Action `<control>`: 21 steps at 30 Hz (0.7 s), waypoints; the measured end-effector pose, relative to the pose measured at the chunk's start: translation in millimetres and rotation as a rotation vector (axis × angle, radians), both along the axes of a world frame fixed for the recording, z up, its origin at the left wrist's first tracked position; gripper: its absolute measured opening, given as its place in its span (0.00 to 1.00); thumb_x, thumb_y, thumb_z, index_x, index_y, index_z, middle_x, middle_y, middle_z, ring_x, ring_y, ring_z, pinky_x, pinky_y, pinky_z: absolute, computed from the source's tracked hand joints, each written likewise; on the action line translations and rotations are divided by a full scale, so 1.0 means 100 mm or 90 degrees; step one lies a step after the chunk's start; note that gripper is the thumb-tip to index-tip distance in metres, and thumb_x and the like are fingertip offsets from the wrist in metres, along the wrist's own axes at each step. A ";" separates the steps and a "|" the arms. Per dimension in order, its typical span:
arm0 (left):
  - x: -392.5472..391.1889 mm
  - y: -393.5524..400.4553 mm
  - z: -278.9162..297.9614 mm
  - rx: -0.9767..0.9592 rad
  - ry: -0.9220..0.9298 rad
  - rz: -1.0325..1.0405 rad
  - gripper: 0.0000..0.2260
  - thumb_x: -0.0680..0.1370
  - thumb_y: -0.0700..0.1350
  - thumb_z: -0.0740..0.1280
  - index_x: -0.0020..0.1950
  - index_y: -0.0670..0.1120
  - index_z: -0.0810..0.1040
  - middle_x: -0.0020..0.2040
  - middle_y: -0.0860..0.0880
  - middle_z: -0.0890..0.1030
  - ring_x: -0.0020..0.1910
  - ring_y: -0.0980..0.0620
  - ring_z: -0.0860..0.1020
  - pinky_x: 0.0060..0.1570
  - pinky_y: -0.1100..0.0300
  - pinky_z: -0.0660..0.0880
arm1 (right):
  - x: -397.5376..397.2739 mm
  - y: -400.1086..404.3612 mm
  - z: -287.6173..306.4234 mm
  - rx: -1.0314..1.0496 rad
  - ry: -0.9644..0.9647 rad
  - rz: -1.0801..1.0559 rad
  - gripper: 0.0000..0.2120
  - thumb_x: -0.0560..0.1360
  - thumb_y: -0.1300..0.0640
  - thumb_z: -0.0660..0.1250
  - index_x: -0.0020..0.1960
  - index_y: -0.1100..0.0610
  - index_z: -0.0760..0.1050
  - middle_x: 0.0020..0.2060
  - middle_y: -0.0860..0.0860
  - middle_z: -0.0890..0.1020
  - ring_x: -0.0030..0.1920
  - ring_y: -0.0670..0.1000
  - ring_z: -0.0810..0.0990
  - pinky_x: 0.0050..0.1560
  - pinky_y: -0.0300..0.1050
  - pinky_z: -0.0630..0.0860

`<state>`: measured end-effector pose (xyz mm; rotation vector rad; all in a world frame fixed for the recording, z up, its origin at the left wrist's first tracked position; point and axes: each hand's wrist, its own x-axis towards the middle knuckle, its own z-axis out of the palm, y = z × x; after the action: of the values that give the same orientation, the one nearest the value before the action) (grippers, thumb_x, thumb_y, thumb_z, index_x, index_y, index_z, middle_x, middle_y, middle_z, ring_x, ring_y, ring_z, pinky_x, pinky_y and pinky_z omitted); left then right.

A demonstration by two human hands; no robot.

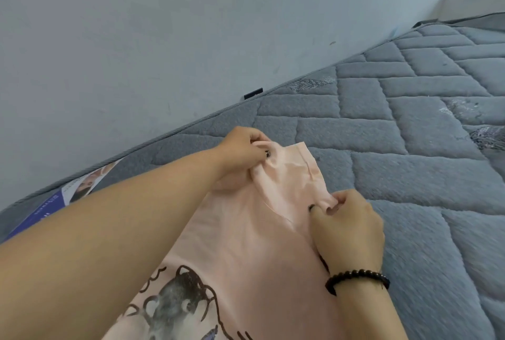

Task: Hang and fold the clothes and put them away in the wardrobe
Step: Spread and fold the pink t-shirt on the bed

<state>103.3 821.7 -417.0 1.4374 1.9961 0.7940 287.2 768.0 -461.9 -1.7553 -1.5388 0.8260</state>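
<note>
— Since the headcam tilts hard, tell me first what the surface and the room look like.

— I see a grey quilted mattress point(396, 132) filling the right and lower part of my view, bare, stitched in a slanted brick-like pattern with a few embroidered patches. Its piped edge runs diagonally against a plain pale wall point(136, 39). A small black tab point(253, 93) sticks up at that edge. At the lower left, a printed label point(68, 195) with blue and white areas lies on the mattress. In the far top-right corner there is something pale and boxy, too blurred for me to name.

— And the garment?

— A pale pink T-shirt point(246, 244) lies spread on the mattress between my two arms, with a dark bear-like print point(175, 304) at the bottom of the view. A short sleeve points away from me, lifted a little at its hem.

— The hands?

— My left hand point(240, 156) has its fingers curled and pinches the fabric at the sleeve's far-left corner; a ring shows on one finger. My right hand point(347, 227) is also curled tight, thumb and fingers gathering a fold of the sleeve on the near-right side. That wrist wears a black beaded bracelet point(358, 278). The cloth between the two grips is drawn fairly taut, with slight wrinkles.
</note>
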 end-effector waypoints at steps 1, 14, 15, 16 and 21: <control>0.01 -0.01 0.04 0.015 -0.057 0.015 0.11 0.75 0.32 0.65 0.50 0.45 0.81 0.41 0.51 0.80 0.38 0.55 0.77 0.27 0.71 0.70 | -0.01 0.01 0.01 0.035 0.086 -0.020 0.04 0.72 0.57 0.67 0.42 0.54 0.72 0.41 0.48 0.78 0.44 0.51 0.76 0.40 0.44 0.67; -0.94 -1.05 0.05 0.011 -0.077 0.147 0.19 0.70 0.23 0.56 0.34 0.42 0.79 0.45 0.47 0.86 0.47 0.55 0.82 0.39 0.70 0.73 | -0.24 -0.27 0.22 0.016 0.578 0.542 0.13 0.66 0.69 0.61 0.46 0.60 0.79 0.50 0.51 0.85 0.57 0.48 0.81 0.60 0.40 0.74; -0.94 -1.08 0.00 0.027 -0.083 0.186 0.17 0.71 0.25 0.57 0.38 0.42 0.80 0.44 0.46 0.85 0.43 0.54 0.81 0.36 0.70 0.72 | -0.29 -0.27 0.18 0.060 0.509 0.493 0.13 0.68 0.67 0.63 0.48 0.56 0.80 0.50 0.47 0.84 0.55 0.45 0.80 0.59 0.38 0.74; -0.92 -1.09 -0.04 0.033 -0.092 0.206 0.14 0.73 0.27 0.59 0.40 0.42 0.80 0.42 0.46 0.85 0.40 0.54 0.80 0.33 0.69 0.70 | -0.34 -0.29 0.15 0.097 0.393 0.468 0.12 0.70 0.63 0.65 0.50 0.50 0.79 0.49 0.41 0.83 0.54 0.41 0.79 0.57 0.34 0.73; -0.66 -0.89 -0.19 -0.022 -0.046 0.175 0.12 0.73 0.53 0.71 0.43 0.44 0.80 0.35 0.51 0.79 0.34 0.53 0.76 0.38 0.60 0.72 | -0.48 -0.31 -0.07 0.146 -0.054 0.600 0.20 0.67 0.48 0.74 0.58 0.45 0.74 0.56 0.31 0.67 0.58 0.29 0.62 0.53 0.17 0.56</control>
<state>37.3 732.3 -435.6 1.1117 2.1671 0.9077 239.3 737.5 -468.7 -0.8484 -2.4396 0.9377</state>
